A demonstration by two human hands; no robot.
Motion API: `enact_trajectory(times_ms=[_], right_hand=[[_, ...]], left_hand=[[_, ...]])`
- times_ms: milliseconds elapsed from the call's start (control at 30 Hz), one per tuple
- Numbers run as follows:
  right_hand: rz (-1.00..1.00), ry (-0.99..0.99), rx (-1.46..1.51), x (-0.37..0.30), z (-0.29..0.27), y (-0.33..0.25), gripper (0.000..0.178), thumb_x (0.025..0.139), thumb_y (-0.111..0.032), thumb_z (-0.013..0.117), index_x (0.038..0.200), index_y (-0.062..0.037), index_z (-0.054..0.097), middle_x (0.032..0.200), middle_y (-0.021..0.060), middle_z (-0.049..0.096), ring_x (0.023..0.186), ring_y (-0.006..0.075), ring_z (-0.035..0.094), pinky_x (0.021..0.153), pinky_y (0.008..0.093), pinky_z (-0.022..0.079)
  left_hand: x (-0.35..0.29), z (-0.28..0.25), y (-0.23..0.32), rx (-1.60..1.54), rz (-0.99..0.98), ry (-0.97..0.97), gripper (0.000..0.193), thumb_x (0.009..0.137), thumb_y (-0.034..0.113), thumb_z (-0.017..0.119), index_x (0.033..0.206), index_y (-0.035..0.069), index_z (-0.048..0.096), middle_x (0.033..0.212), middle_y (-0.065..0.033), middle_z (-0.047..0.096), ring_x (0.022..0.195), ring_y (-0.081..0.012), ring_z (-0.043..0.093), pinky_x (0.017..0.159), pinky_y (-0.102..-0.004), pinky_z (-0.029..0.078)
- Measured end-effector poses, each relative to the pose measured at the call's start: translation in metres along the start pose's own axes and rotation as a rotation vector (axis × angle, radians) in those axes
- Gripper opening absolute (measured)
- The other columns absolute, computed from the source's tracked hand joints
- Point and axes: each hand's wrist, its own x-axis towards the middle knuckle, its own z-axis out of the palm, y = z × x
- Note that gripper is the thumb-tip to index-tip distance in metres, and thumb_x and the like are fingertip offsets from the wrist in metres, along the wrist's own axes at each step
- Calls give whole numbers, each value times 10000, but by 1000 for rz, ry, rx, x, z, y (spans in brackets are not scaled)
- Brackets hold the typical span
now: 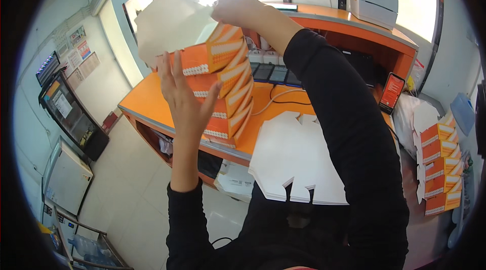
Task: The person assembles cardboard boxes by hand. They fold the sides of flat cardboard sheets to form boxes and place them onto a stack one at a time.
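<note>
A stack of folded orange-and-white cardboard boxes (234, 99) stands on the orange desk in front of me. The top cardboard box (195, 61) has its pale inside and a large lid flap tilted up. My left hand (179, 90) rests against its front side with fingers spread. At the box's far right corner, my right hand (237, 9) is closed on its edge; the fingertips are partly hidden. Below my right arm lies a pile of flat white cardboard blanks (296, 161) with notched edges, over my lap and the desk's front edge.
A second stack of orange boxes (439, 168) stands at the right. On the desk (147, 92) are several dark devices (278, 74), cables and a lit phone (392, 92). A white printer (373, 4) sits on the raised shelf. A glass-door fridge (71, 113) stands far left.
</note>
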Motion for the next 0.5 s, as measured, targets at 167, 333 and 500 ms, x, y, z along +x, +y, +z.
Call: enact_trajectory(times_ms=[167, 333, 500], right_hand=[[12, 432, 15, -13, -24, 27, 135, 822, -124, 563, 926, -167, 639, 906, 16, 638, 910, 204, 641, 913, 357, 475], [117, 338, 170, -134, -82, 23, 244, 825, -140, 554, 1057, -176, 617, 877, 64, 628, 683, 239, 651, 647, 352, 527], [77, -203, 396, -291, -86, -77, 303, 845, -169, 514, 1148, -174, 523, 705, 15, 519, 523, 172, 588, 422, 330, 446]], left_hand=[[11, -5, -14, 140, -43, 45, 906, 772, 407, 737, 1443, 40, 251, 1464, -222, 272, 1367, -426, 214, 1107, -527, 199], [-4, -7, 12, -229, 134, 222, 865, 755, 390, 751, 1399, 10, 315, 1418, -197, 341, 1307, -386, 325, 1082, -505, 273], [-43, -12, 100, -588, 318, -374, 658, 651, 240, 824, 1190, 4, 531, 1191, -170, 507, 1163, -339, 479, 994, -443, 386]])
